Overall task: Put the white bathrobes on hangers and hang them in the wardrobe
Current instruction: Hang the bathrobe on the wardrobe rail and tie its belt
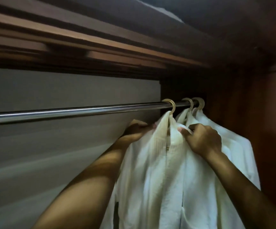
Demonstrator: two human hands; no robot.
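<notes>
A white bathrobe [152, 176] hangs in front of me from a pale hanger hook [170, 104] on the metal wardrobe rail [71, 111]. My left hand [136, 129] grips the robe's left shoulder just below the rail. My right hand [201, 138] pinches the robe's collar on the right side. Two more white bathrobes [230, 146] hang behind it at the rail's right end, each on its own hook [189, 102]. The hanger bodies are hidden under the cloth.
A dark wooden shelf [100, 47] runs above the rail. The wardrobe's brown side wall [258, 113] stands close on the right. A grey back panel [51, 146] fills the left, where the rail is bare.
</notes>
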